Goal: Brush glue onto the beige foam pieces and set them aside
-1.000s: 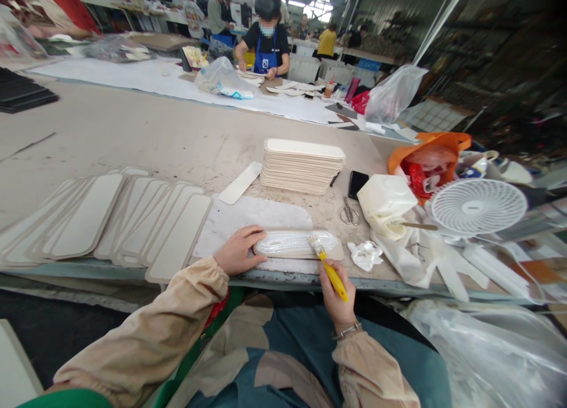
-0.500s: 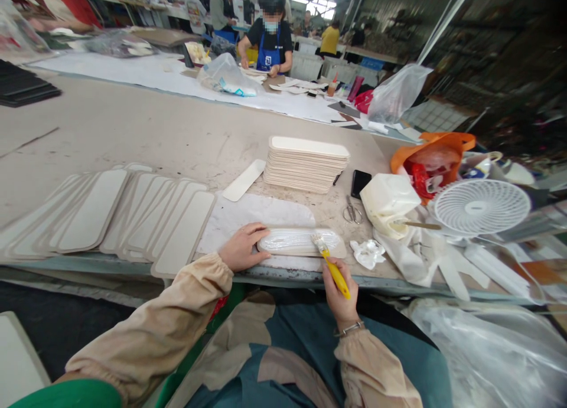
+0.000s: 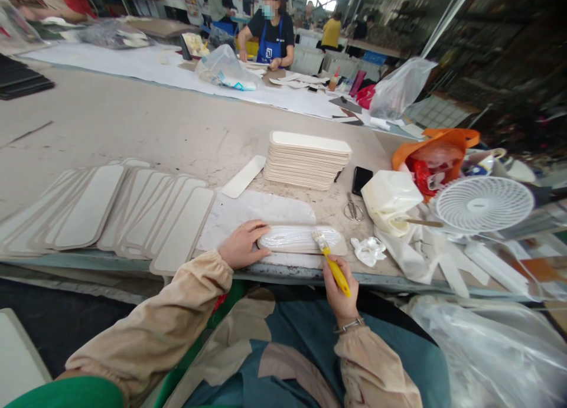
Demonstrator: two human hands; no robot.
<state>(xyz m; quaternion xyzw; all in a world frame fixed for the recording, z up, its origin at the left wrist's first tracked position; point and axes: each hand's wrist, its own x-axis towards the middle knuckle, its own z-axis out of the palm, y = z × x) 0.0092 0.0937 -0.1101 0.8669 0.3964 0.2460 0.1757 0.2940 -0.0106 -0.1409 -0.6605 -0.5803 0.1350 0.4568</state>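
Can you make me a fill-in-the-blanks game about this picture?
1. The right hand holds a brush with a ____ handle.
2. The left hand presses on one end of the ____ strip.
3. Next to the phone lies a pair of ____.
4. At the table's right end stands a white ____.

Missing words: yellow; glue-wet; scissors; fan
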